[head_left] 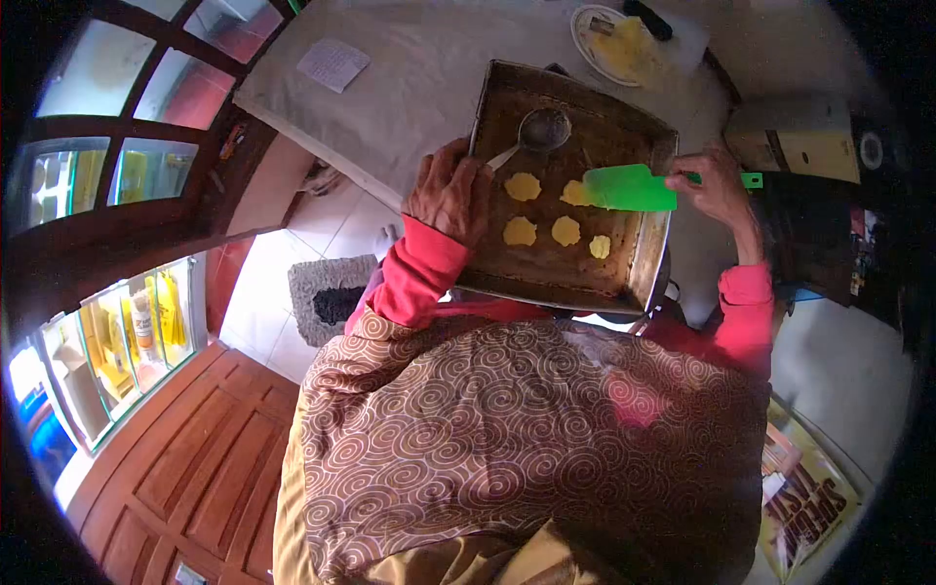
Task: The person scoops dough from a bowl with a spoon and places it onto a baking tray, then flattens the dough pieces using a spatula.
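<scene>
My left hand (450, 192) is closed around the handle of a round-bowled metal ladle (544, 130), whose bowl sits over the upper part of a worn baking tray (624, 122). My right hand (717, 190) grips a green spatula (629, 187) by its handle, and the flat blade reaches in over the tray's right side. The blade tip overlaps one yellow batter round (573, 193). Several other flat yellow rounds lie on the tray, including a larger round (524, 186) near my left fingers and a small round (600, 247) toward the lower right.
Behind the tray is a pale covered table (419, 107) with a sheet of written paper (333, 64). At its far right stands a plate (587, 39) with yellow residue. A cardboard box (795, 141) is beyond my right hand. A grey mat (317, 283) lies on the floor at left.
</scene>
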Demonstrator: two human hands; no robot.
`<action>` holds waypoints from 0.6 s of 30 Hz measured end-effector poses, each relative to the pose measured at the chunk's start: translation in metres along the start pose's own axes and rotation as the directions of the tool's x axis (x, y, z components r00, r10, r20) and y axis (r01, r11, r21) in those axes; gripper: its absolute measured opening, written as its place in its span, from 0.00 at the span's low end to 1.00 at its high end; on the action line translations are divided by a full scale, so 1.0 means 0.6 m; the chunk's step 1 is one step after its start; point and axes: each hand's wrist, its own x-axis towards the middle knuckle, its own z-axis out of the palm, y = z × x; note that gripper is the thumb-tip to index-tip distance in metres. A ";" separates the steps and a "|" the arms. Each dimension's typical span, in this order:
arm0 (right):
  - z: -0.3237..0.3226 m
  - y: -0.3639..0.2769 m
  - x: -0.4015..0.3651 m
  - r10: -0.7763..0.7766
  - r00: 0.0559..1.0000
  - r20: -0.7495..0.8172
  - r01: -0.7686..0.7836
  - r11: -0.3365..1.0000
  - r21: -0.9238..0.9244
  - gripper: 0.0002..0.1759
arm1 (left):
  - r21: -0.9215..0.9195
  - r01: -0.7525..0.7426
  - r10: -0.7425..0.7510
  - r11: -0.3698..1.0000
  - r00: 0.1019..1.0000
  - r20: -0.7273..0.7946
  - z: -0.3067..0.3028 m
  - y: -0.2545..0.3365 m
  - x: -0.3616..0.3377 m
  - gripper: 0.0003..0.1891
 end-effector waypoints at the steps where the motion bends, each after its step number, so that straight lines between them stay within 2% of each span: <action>1: 0.005 0.005 -0.002 -0.044 0.995 -0.087 0.047 0.999 0.028 0.10 | -0.003 -0.005 0.005 1.000 1.000 0.000 0.000 0.000 0.000 0.10; 2: 0.007 0.008 -0.004 -0.084 0.981 -0.174 0.094 0.994 0.051 0.09 | 0.001 -0.006 0.006 1.000 1.000 0.007 -0.001 0.001 0.000 0.10; 5: 0.000 0.003 -0.003 -0.142 0.975 -0.173 0.153 0.987 0.052 0.09 | 0.014 -0.025 0.025 1.000 1.000 0.005 -0.002 0.002 0.001 0.09; 8: 0.007 0.011 0.000 -0.094 0.993 -0.068 0.096 0.995 0.023 0.10 | 0.032 -0.067 0.068 0.997 0.997 -0.037 -0.001 0.003 0.004 0.08; 11: 0.003 0.014 -0.003 0.006 0.997 -0.070 0.002 0.992 0.126 0.10 | 0.046 -0.066 0.068 0.997 0.997 -0.032 -0.001 0.001 0.002 0.07; 14: 0.012 0.013 0.000 -0.104 0.986 -0.130 0.114 0.991 0.075 0.10 | 0.047 -0.039 0.039 0.998 0.999 -0.007 -0.003 0.006 0.005 0.08; 18: 0.014 0.020 0.005 -0.057 0.994 -0.089 0.063 0.996 0.060 0.09 | 0.034 -0.049 0.049 0.998 0.999 -0.003 -0.006 0.004 0.003 0.08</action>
